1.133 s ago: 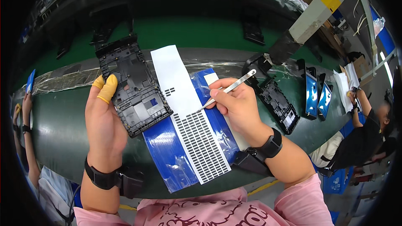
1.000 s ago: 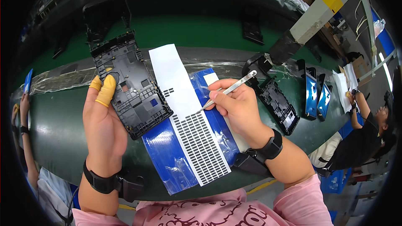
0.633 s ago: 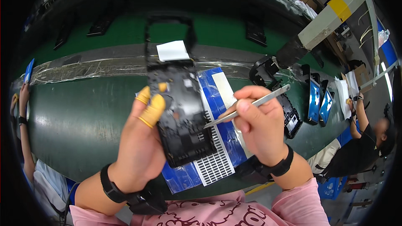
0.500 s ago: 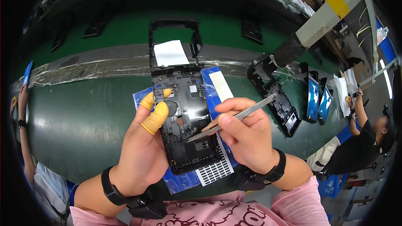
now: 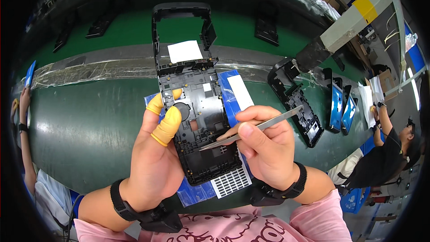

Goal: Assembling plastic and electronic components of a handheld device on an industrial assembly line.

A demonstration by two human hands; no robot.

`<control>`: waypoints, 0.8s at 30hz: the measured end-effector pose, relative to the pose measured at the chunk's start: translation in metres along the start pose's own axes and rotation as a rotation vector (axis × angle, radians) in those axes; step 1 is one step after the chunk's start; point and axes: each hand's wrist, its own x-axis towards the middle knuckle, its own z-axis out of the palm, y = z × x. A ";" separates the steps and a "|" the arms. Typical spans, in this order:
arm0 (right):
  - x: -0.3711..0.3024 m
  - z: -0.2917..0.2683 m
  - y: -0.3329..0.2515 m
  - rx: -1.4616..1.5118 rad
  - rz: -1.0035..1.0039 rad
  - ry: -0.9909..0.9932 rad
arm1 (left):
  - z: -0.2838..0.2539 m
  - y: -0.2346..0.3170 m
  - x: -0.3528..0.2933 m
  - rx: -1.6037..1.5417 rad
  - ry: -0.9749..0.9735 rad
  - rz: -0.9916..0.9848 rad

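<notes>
My left hand (image 5: 156,148), with yellow finger cots on thumb and a finger, grips a black plastic device housing (image 5: 204,107) by its left edge. The housing has an open frame at its far end and faces me with its ribbed inside. Between thumb and fingers of my right hand (image 5: 268,145) is a pair of metal tweezers (image 5: 264,125), the tips down at the lower part of the housing. Whether the tips hold anything is too small to tell. Below the housing lie a blue plastic sheet (image 5: 192,192) and a white sheet of black rectangular pieces (image 5: 230,181).
Another black housing (image 5: 298,107) lies at right on the green table (image 5: 89,125), beside blue-faced parts (image 5: 336,103). A grey post (image 5: 354,18) rises behind them. More black parts (image 5: 267,29) lie on the far green strip. People work at both sides; one (image 5: 380,152) wears black.
The housing's far end has swung away and slightly left, showing its inside flatter to me. The tweezers stay at its lower part, with my right hand shifted slightly right.
</notes>
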 end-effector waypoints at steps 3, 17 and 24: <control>-0.001 0.002 0.000 -0.007 -0.001 0.010 | -0.001 -0.002 0.000 0.036 -0.012 0.015; -0.002 0.003 0.000 -0.022 -0.002 0.001 | 0.000 -0.003 -0.002 0.076 0.001 0.039; -0.001 0.003 0.001 -0.017 -0.011 -0.002 | 0.001 -0.002 -0.002 -0.013 -0.001 0.032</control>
